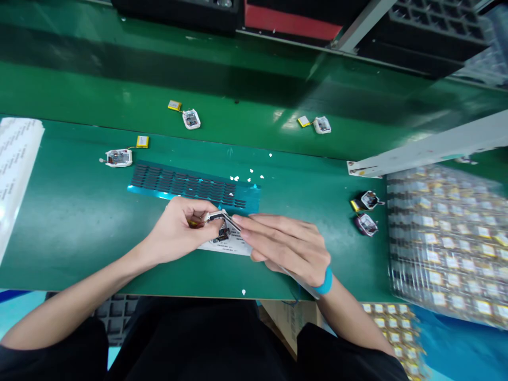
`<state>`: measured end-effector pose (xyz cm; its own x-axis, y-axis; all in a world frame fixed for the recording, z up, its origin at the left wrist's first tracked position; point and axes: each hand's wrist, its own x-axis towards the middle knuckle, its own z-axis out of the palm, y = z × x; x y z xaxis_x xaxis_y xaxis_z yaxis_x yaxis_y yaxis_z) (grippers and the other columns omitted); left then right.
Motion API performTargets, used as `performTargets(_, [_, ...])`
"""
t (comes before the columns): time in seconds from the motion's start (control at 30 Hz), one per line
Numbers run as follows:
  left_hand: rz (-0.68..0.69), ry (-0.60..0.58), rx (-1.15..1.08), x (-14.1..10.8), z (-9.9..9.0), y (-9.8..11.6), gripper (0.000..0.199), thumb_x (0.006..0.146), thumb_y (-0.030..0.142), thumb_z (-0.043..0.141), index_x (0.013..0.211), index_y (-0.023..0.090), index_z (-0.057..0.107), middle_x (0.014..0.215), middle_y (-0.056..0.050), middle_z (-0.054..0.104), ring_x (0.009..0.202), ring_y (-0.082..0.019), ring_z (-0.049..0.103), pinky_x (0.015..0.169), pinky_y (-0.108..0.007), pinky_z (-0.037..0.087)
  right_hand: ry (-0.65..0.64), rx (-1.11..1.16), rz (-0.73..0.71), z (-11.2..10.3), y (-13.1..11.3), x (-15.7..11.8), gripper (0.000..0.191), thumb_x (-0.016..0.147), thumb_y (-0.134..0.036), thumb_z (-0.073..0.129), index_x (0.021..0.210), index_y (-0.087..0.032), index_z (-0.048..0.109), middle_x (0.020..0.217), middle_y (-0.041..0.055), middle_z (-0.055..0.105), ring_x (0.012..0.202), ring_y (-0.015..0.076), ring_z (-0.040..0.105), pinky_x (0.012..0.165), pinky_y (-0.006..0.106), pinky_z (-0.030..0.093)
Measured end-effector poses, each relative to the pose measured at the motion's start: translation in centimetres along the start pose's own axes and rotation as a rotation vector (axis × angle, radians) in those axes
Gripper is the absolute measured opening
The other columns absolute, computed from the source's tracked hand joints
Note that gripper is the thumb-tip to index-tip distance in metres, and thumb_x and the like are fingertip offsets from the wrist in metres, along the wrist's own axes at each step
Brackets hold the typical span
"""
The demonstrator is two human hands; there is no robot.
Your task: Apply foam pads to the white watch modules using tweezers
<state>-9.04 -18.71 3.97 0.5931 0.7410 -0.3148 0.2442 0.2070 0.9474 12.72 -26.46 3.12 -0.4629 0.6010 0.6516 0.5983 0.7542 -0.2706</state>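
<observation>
L hand point(178, 227) gripped a small unit point(219, 225) w/ fingers curled; R hand point(286, 241), at 3 o'clock, lay flat, fingers extended, on label sheet point(228, 244).

Bare forearms, short black sleeves, dark trousers; a blue wristband point(325, 283) sits just behind the right hand point(286, 243)

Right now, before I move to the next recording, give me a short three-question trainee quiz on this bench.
1. True or false: the left hand holds a small device over a white label sheet.
2. How many white units wired to yellow batteries lie beyond the blue strip of dark pads? A) one B) three C) five
3. Fill in: the right hand wears a ____ wristband.

Key: 1 true; 2 B; 3 blue
</observation>
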Motion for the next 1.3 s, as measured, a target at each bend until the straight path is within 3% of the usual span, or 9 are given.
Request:
performTargets(0.13, [0.011,0.012,0.055,-0.3,0.3,-0.3,0.024,0.076,0.032,0.062,0.068,0.011,0.069,0.056,0.001,0.051,0.05,-0.008,0.041,0.044,-0.017,0.032,0.017,0.072,0.03,-0.1,-0.3,-0.2,0.018,0.102,-0.014,0.061,0.116,-0.007,0.071,0.115,0.0182,0.079,0.113,0.021,0.077,0.089,0.031,0.069])
performTargets(0.33, [0.134,0.189,0.338,-0.3,0.3,-0.8,0.021,0.078,0.027,0.061,0.068,0.012,0.073,0.053,0.001,0.055,0.049,-0.008,0.042,0.045,-0.018,0.031,0.088,0.051,0.088,-0.6,-0.9,-0.4,0.032,0.103,-0.013,0.059,0.134,-0.008,0.065,0.121,0.0173,0.078,0.118,0.0201,0.075,0.088,0.03,0.069])
performTargets(0.53, [0.1,0.142,0.084,-0.2,0.2,0.0,0.016,0.075,0.026,0.067,0.071,0.013,0.074,0.061,-0.001,0.064,0.054,-0.01,0.054,0.045,-0.016,0.039,0.075,0.151,0.171,0.0,-0.7,0.0,0.034,0.102,-0.009,0.057,0.134,-0.014,0.066,0.116,0.0121,0.081,0.109,0.0198,0.078,0.084,0.03,0.07])
performTargets(1.0, [0.028,0.077,0.003,-0.2,0.2,0.2,0.012,0.071,0.023,0.069,0.066,0.012,0.071,0.056,0.002,0.056,0.049,-0.006,0.047,0.042,-0.013,0.034,0.147,0.242,0.185,0.7,-0.1,-0.1,0.035,0.104,-0.012,0.055,0.135,-0.022,0.067,0.113,0.007,0.082,0.101,0.0186,0.08,0.078,0.03,0.071])
performTargets(1.3, [0.032,0.077,0.026,-0.2,0.3,0.3,0.012,0.071,0.023,0.069,0.067,0.012,0.071,0.058,0.0,0.06,0.051,-0.008,0.051,0.044,-0.014,0.039,0.093,0.257,0.168,0.3,0.1,0.2,0.031,0.1,-0.007,0.059,0.128,-0.014,0.069,0.108,0.0128,0.082,0.101,0.0196,0.08,0.078,0.03,0.071])
